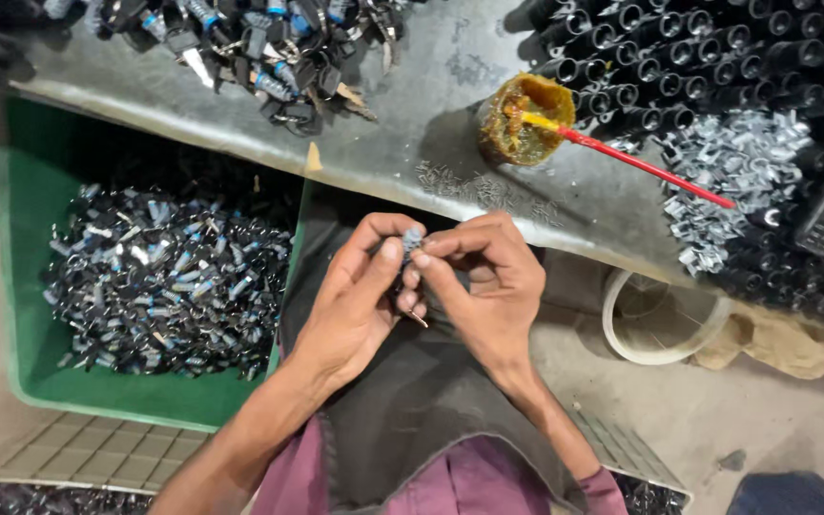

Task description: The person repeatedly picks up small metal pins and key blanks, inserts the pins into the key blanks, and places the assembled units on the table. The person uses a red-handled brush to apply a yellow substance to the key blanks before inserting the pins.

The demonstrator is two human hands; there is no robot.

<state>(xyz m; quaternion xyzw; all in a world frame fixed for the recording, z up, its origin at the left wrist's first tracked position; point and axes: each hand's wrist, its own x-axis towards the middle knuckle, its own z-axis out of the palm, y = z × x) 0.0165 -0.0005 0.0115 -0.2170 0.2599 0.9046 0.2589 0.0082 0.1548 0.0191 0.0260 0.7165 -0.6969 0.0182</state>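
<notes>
**Both hands pinch a small grey part over your lap**

Your left hand [355,305] and right hand [484,286] meet in the middle of the view, just below the near edge of the table [412,124]. Between the fingertips sits a small grey metal part [413,238], pale and ribbed at its top; its lower end is hidden by your fingers. Both grips are narrow, closed on this piece, thumbs and forefingers touching it from either side.

Under your hands lies a dark cloth [402,391] across your lap. To your left, close beside your forearm, stands a green crate [21,286] full of black and silver pieces. The table edge runs slanting just above your knuckles, leaving little room upward. On it, near your hands, stands a small pot of amber paste [525,119] with a red stick [641,164] in it. Right of that lies a heap of silver clips [736,172], with black tubes [708,57] behind. A white ring [665,319] rests on the floor to your right.
</notes>
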